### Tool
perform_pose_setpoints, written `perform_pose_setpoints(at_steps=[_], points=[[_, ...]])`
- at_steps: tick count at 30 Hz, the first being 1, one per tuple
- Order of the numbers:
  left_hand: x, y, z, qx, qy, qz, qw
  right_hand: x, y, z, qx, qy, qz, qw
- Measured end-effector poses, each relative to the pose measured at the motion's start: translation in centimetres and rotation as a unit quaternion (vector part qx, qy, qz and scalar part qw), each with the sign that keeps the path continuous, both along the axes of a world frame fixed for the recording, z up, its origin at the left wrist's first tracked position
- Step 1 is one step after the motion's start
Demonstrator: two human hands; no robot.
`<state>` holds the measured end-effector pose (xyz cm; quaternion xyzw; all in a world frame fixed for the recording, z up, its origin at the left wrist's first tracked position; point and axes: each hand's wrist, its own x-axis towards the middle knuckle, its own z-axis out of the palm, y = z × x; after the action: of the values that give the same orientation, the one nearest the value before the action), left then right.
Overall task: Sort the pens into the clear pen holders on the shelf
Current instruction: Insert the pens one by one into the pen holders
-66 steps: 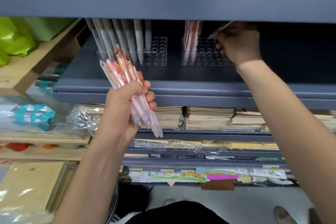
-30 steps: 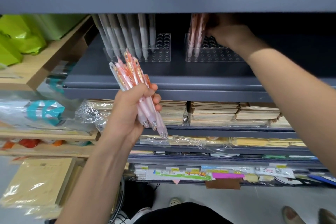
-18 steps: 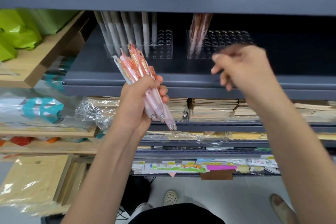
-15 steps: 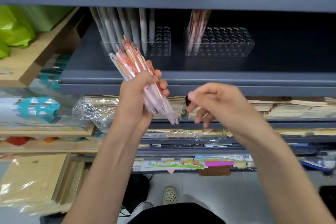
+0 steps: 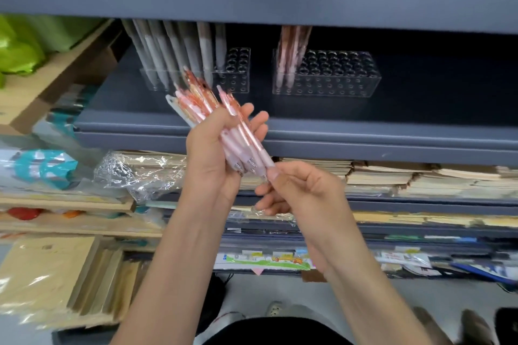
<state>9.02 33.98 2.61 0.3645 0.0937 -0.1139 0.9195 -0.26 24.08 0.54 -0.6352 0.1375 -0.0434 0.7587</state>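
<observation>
Two hands meet in front of the shelving, lower than the holders. The right hand (image 5: 302, 190) pinches the tip end of a single pen (image 5: 256, 148) between thumb and forefinger, with its other fingers curled underneath. That single pen lies along the right side of the bundle of pink pens (image 5: 201, 109), tip down and standing a little apart from the others at the top. The left hand (image 5: 210, 159) grips the bundle low down, its thumb wrapped across the front and its fingers spread behind, their tips showing past the pens. The upper ends of the bundle are blurred.

Just behind the hands runs the front edge of the grey shelf (image 5: 364, 143), and the tops of the bundle rise above it. Further back on the shelf board, two clear holders stand side by side with a gap between them. The left holder (image 5: 235, 75) is mostly filled with grey pens (image 5: 171, 50), with a few open holes at its right end. The right holder (image 5: 336, 78) has a few standing pink pens (image 5: 291, 50) at its left end, and open holes across the rest of it. Bare board lies in front of this holder and to its right. The beam (image 5: 280, 5) of the shelf above hangs low over both holders and hides the tops of the standing pens. One level down sit stacks of notebooks (image 5: 392, 176).
</observation>
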Motion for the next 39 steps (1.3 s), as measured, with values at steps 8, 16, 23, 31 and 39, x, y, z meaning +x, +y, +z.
perform_pose_setpoints(at_steps=[8, 16, 23, 31, 39], points=[[0.2, -2.7, 0.3, 0.007, 0.026, 0.07, 0.997, 0.5, -1.3, -0.5, -0.195, -0.087, -0.082, 0.974], [0.5, -3.8, 0.3, 0.034, 0.013, 0.081, 0.996, 0.3, -1.9, -1.9, -0.33, -0.207, -0.16, 0.907], [1.5, -3.5, 0.1, 0.037, 0.017, 0.094, 0.995, -1.2, -3.8, -2.0, -0.224, -0.158, -0.091, 0.957], [2.0, -3.5, -0.2, 0.118, -0.014, 0.089, 0.989, 0.3, -5.2, -1.6, -0.3, -0.089, 0.019, 0.949], [2.1, -3.2, -0.5, 0.076, -0.014, 0.053, 0.996, 1.6, -8.0, -1.0, -0.29, -0.073, -0.033, 0.954]])
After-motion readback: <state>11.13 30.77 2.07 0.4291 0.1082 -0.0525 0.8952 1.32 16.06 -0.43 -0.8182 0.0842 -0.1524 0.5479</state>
